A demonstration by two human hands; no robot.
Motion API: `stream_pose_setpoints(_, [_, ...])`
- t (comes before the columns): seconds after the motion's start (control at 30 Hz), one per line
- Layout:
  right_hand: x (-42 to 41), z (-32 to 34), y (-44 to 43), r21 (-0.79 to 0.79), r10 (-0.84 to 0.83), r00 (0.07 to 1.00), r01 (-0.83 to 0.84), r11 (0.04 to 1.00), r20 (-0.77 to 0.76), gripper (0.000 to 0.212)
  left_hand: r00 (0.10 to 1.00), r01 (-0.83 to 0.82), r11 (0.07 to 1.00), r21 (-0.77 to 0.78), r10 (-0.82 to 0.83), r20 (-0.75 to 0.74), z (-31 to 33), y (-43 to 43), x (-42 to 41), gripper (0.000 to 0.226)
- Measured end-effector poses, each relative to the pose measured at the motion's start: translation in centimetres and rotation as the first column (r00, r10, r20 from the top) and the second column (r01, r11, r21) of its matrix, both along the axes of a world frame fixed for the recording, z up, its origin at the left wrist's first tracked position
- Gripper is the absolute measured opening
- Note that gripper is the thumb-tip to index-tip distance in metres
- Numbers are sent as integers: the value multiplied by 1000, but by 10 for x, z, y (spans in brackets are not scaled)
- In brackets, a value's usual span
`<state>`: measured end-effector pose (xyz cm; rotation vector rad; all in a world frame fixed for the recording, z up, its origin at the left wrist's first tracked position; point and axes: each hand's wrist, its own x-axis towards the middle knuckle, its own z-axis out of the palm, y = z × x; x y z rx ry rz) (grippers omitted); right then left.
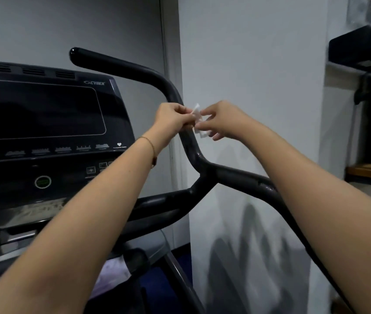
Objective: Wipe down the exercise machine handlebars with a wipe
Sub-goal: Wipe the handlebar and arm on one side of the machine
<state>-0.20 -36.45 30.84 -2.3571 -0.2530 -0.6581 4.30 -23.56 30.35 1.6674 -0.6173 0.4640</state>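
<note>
Pinching small white wipe (197,114) btwn left hand (172,117) & right hand (221,120), right by handlebar (134,69) bend, prob. opening it out pre-wiping; next needing to wrap it round the bar.

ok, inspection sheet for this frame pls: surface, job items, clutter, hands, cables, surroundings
Surface: black handlebar of a Cybex machine, curving down to a fork, with pale marks near the fork. The console screen is dark.
Job's things: small white wipe, crumpled, held in front of the handlebar's upright stretch. Cannot tell whether it touches the tube.
Clutter: pale cloth below the console, blurred.
Grippers: left hand and right hand both pinch the wipe. There is a bracelet on the left wrist.
Cables: nothing seen.
Surroundings: white wall, with a black box and a wooden shelf at right.
</note>
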Motion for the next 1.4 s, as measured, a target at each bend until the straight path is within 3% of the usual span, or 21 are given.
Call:
stream_pose_setpoints(0.13, [12, -3, 0, 12, -67, 984, 66, 998, 165, 23, 984, 143, 985, -99, -152, -95, -5, -6, 6, 4])
stream_pose_setpoints(0.23, [17, -1, -1, -167, -198, 959, 233, 958, 201, 15, 954, 220, 975, -36, -223, -201, -8, 5, 14, 13])
stream_pose_setpoints(0.27, [19, -1, -1, -215, -210, 955, 254, 943, 208, 14, 961, 192, 981, 20, -184, -207, -10, 7, 17, 18])
stream_pose_setpoints(0.33, [25, -4, 4, -249, -193, 959, 242, 938, 207, 17, 993, -32, 993, 114, 44, -105, -16, 11, 28, 22])
stream_pose_setpoints(0.4, [34, -10, 9, -243, -164, 964, 214, 946, 211, 19, 961, -273, 960, 66, 276, -34, -19, 14, 42, 29])
stream_pose_setpoints(0.43, [38, -14, 12, -258, -141, 968, 194, 946, 209, 19, 950, -301, 954, 20, 301, -78, -20, 15, 45, 38])
stream_pose_setpoints(0.5, [46, -24, 17, -331, -103, 983, 149, 932, 152, 14, 951, -233, 972, -37, 220, -216, -24, 12, 47, 50])
stream_pose_setpoints(0.6, [46, -28, 17, -411, -60, 995, 22, 911, -79, 21, 953, -163, 985, -65, 140, -270, -28, 5, 51, 15])
stream_pose_setpoints(0.67, [41, -24, 16, -478, -73, 970, -49, 877, -232, 15, 947, -153, 984, -93, 120, -297, -27, 4, 55, 23])
stream_pose_setpoints(0.73, [40, -20, 15, -533, -109, 977, -4, 846, -181, 15, 939, -121, 984, -132, 71, -335, -24, 4, 58, 23])
stream_pose_setpoints(0.83, [49, -25, 10, -532, -146, 989, 134, 836, 19, 18, 924, -69, 979, -191, -9, -382, -17, 6, 55, 25])
stream_pose_setpoints(0.9, [48, -22, 2, -603, -178, 981, 99, 791, -74, 16, 908, -46, 980, -193, -40, -417, -14, 7, 55, 22])
stream_pose_setpoints(0.97, [43, -12, -8, -702, -268, 928, 10, 712, -259, 10, 892, -36, 982, -184, -52, -450, -12, 8, 52, 26])
stream_pose_setpoints(1.03, [39, -4, -15, -749, -348, 869, -38, 662, -352, 14, 879, -50, 984, -172, -38, -475, -9, 8, 52, 25])
stream_pose_setpoints(1.23, [44, -15, -8, -500, -166, 946, 5, 866, -278, 19, 878, -94, 990, -107, 32, -477, -8, 6, 57, 28])
stream_pose_setpoints(1.33, [35, -6, -11, -413, -124, 891, -76, 908, -436, 25, 895, -91, 993, -72, 50, -444, -9, 7, 58, 26])
stream_pose_setpoints(1.4, [27, 0, -11, -451, -151, 852, -109, 886, -501, 20, 899, -91, 993, -76, 49, -434, -10, 7, 58, 25])
